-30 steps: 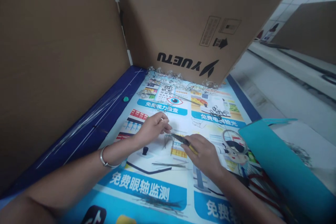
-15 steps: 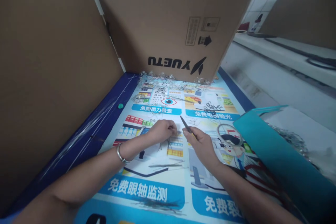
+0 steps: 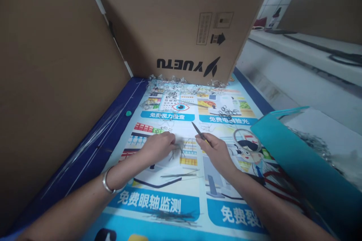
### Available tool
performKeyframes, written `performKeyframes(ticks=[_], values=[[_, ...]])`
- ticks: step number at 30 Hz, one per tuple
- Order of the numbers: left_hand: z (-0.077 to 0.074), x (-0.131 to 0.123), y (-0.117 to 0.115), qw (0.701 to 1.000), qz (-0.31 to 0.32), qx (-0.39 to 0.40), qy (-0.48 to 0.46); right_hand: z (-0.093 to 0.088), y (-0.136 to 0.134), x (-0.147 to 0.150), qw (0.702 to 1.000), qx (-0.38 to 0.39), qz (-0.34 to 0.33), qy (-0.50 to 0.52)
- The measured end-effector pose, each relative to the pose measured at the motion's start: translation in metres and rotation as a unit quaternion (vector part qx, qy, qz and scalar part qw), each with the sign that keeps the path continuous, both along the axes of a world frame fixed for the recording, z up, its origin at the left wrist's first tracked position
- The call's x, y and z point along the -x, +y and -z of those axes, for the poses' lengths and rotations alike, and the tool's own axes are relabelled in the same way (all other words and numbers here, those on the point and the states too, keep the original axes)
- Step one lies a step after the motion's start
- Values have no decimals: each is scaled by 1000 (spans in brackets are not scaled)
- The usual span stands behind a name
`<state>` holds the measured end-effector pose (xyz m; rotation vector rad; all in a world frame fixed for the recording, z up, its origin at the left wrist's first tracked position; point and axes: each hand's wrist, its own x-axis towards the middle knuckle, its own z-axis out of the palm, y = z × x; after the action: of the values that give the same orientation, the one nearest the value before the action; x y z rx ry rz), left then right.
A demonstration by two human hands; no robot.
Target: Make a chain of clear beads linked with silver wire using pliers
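Note:
My right hand (image 3: 217, 153) grips a slim dark pointed tool (image 3: 199, 131) with a yellow part near the fingers. Its tip points away to the upper left and touches nothing. Left of it, my left hand (image 3: 158, 146) is closed with the fingertips curled under, beside some loose thin wires (image 3: 181, 153). Whether a wire sits in those fingers I cannot make out. Closer to me lie a small bunch of straight thin wires (image 3: 179, 175) and a denser dark bunch (image 3: 172, 216). Some bent wire pieces (image 3: 207, 127) lie beyond the tool.
Clear-and-silver wire shapes (image 3: 166, 83) are heaped along a cardboard wall (image 3: 181, 26). Dark rings (image 3: 226, 113) and a wire coil (image 3: 247, 130) lie to the right, near a teal box (image 3: 299, 158) holding tangled wire. A green cap (image 3: 128, 113) is at left.
My left hand has drawn left, away from the tool, and lower over the loose wires. My right hand still holds the tool in nearly the same place. The view has shifted slightly.

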<state>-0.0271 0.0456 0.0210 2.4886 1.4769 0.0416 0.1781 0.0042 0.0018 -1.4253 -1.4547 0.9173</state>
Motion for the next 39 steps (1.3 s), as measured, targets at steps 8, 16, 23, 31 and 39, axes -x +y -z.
performKeyframes(ticks=[8,16,23,31,39], values=[[3,-4,-6,1000,4,4,20,3,1,-1,1000,1,-9,-18],[-5,-4,-11,999,-13,12,30,5,2,0,999,-7,-22,-22],[-11,0,-9,995,26,37,-91,7,2,-2,996,-40,-40,-68],[-3,-1,-1,942,-20,104,-318,1,-4,3,996,-21,-55,-74],[1,-14,-18,929,-63,25,-364,-13,-19,23,987,70,-136,53]])
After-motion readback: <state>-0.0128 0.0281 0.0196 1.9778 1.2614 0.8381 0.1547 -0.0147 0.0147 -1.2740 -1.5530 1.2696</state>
